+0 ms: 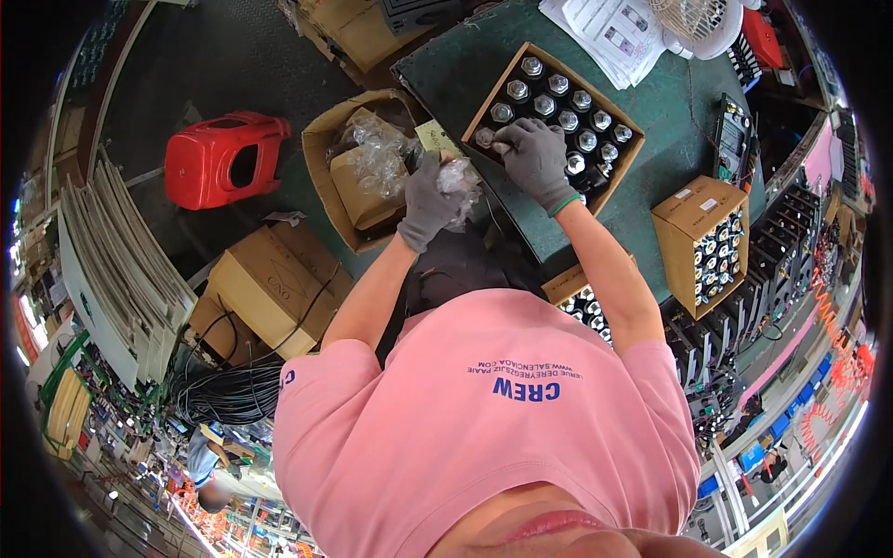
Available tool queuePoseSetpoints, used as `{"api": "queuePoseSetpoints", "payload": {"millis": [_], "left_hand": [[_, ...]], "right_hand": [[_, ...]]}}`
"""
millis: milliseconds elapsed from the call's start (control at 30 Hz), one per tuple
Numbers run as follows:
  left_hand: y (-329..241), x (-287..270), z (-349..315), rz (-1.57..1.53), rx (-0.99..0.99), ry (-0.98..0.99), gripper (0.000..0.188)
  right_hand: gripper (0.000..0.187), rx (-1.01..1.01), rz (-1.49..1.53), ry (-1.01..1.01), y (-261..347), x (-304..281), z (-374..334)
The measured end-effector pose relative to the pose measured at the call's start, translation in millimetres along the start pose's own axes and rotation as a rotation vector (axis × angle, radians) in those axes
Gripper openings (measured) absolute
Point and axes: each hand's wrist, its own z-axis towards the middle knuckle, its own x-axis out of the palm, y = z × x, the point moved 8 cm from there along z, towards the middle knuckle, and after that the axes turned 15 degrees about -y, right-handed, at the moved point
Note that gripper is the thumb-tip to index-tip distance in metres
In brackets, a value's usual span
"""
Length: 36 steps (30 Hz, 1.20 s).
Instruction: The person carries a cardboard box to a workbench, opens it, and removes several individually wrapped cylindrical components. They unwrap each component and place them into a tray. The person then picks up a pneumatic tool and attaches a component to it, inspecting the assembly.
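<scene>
Grey gloves cover both my hands. My left hand (426, 203) is closed around a crumpled clear plastic bag (458, 184), at the right side of an open carton (325, 193). More clear plastic bags (381, 153) lie in that carton. My right hand (538, 160) reaches over the left part of a cardboard box (625, 164), which holds rows of upright black parts with shiny silver hexagonal tops (558, 84). Its fingertips close on a small plastic-wrapped part (485, 138) at the box's left corner. The palm and wrist hide several of the parts.
The box stands on a green table (456, 84). Papers (614, 42) and a fan (693, 19) are at its far side. A smaller box of silver-topped parts (688, 209) stands right. Left are a red plastic stool (228, 160), brown cartons (270, 279) and stacked panels (126, 270).
</scene>
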Motion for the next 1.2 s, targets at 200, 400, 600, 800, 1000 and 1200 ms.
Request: {"api": "queuePoseSetpoints", "payload": {"millis": [200,400,600,800,1000,1200], "left_hand": [[-31,10,15,0.014,0.005,0.006,0.062],[-48,27,20,-0.007,0.087,0.027,0.06],[-36,31,25,-0.063,0.052,0.047,0.033],[-66,7,43,-0.111,0.153,-0.046,0.021],[-63,0,50,-0.113,0.216,-0.156,0.017],[-22,-18,35,-0.077,-0.071,-0.127,0.015]], "right_hand": [[0.008,0.065,0.111,-0.169,-6,-21,3],[0.01,-0.06,0.161,-0.222,19,-46,1],[0.01,0.084,0.312,-0.217,17,-63,6],[0.033,0.182,-0.007,-0.129,-34,-59,3],[0.047,0.084,-0.293,0.072,-31,-27,2],[0.037,0.108,-0.162,-0.008,-26,-36,3]]}}
